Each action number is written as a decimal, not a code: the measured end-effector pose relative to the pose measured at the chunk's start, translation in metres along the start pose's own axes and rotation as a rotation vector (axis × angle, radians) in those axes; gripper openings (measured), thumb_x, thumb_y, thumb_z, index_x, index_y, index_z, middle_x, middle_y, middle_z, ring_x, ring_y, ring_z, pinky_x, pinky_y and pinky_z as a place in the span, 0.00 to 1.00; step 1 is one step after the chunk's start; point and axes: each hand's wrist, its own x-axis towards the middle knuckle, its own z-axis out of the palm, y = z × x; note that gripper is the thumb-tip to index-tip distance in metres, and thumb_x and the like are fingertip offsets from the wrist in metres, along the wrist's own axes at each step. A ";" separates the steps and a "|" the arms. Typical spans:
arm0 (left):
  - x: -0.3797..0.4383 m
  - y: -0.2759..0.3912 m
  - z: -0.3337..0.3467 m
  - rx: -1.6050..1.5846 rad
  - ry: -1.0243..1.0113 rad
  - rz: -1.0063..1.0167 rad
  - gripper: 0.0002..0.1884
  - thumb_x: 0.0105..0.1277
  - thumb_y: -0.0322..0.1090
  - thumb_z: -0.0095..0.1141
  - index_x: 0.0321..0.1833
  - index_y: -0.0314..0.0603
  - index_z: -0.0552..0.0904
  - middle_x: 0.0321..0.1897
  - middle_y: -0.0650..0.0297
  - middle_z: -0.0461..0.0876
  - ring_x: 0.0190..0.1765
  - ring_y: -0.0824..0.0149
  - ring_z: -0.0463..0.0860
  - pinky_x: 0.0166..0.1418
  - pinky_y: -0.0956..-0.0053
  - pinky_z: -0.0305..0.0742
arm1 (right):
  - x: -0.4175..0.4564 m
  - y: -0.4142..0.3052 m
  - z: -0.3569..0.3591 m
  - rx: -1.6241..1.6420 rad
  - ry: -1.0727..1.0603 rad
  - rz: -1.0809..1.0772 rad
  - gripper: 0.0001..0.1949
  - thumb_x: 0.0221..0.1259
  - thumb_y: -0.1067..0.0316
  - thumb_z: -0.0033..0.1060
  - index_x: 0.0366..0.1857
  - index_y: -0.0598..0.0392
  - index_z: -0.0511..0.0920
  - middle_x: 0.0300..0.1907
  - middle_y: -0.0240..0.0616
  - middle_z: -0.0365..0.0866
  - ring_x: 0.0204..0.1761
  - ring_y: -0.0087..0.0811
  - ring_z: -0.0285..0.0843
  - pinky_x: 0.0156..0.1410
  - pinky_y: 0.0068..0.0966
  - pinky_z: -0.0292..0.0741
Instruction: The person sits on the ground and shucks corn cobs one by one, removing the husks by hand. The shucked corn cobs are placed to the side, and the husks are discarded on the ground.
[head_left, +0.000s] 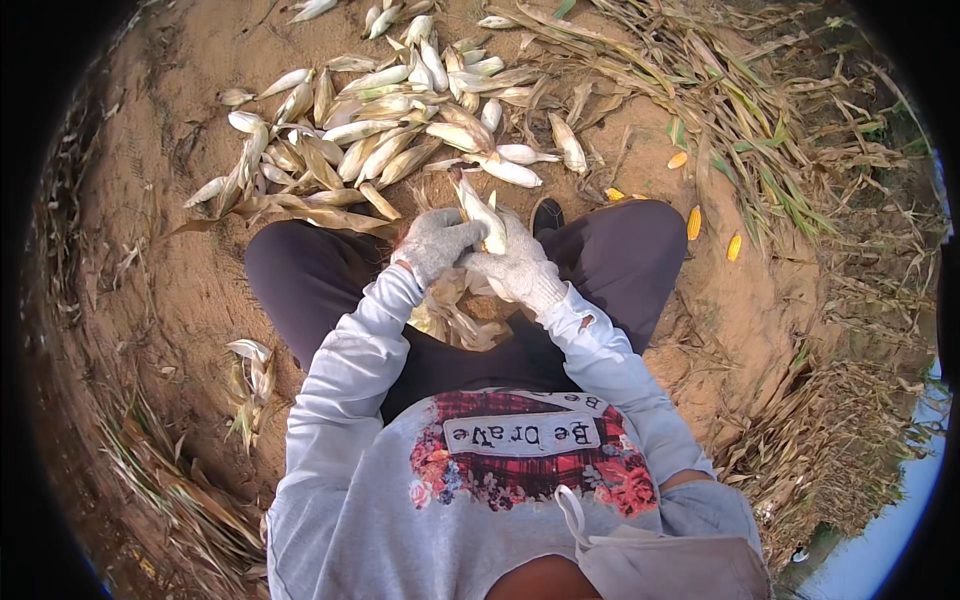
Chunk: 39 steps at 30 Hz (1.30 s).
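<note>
Between my knees, an ear of corn (480, 210) in pale husk points away from me, with a bit of yellow kernel at its near end. My right hand (517, 264), in a light knit glove, is wrapped around its lower part. The gloved fingers of my left hand (439, 244) grip the husk from the other side, and partly hide it. Loose stripped husks (454, 311) lie on the ground below my hands. Just beyond them a heap of unhusked ears (390, 127) spreads over the soil.
Bare yellow cobs (694, 223) lie on the ground past my right knee (630, 255). Dry corn stalks (705, 90) are piled at the far right, with more stalks (180, 510) at the near left. A torn husk (255, 382) lies beside my left arm.
</note>
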 end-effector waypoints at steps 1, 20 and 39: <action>0.001 -0.009 0.001 -0.037 0.010 0.001 0.14 0.65 0.39 0.65 0.40 0.31 0.85 0.26 0.66 0.83 0.26 0.75 0.78 0.31 0.79 0.75 | -0.002 0.006 0.001 -0.046 -0.044 0.033 0.32 0.47 0.66 0.78 0.59 0.60 0.75 0.48 0.50 0.82 0.49 0.41 0.81 0.55 0.36 0.75; 0.021 -0.071 -0.010 0.183 0.130 0.329 0.11 0.71 0.37 0.53 0.40 0.35 0.82 0.26 0.61 0.82 0.24 0.67 0.81 0.26 0.73 0.75 | -0.011 0.058 0.033 0.300 0.187 0.192 0.48 0.51 0.67 0.81 0.75 0.66 0.58 0.72 0.54 0.65 0.71 0.41 0.68 0.72 0.31 0.70; -0.002 -0.031 0.023 -0.530 0.175 0.173 0.14 0.76 0.47 0.54 0.44 0.43 0.81 0.24 0.71 0.77 0.20 0.76 0.74 0.22 0.80 0.67 | -0.013 0.074 0.035 0.809 0.146 0.272 0.23 0.72 0.60 0.58 0.66 0.59 0.72 0.58 0.41 0.79 0.58 0.31 0.78 0.65 0.29 0.73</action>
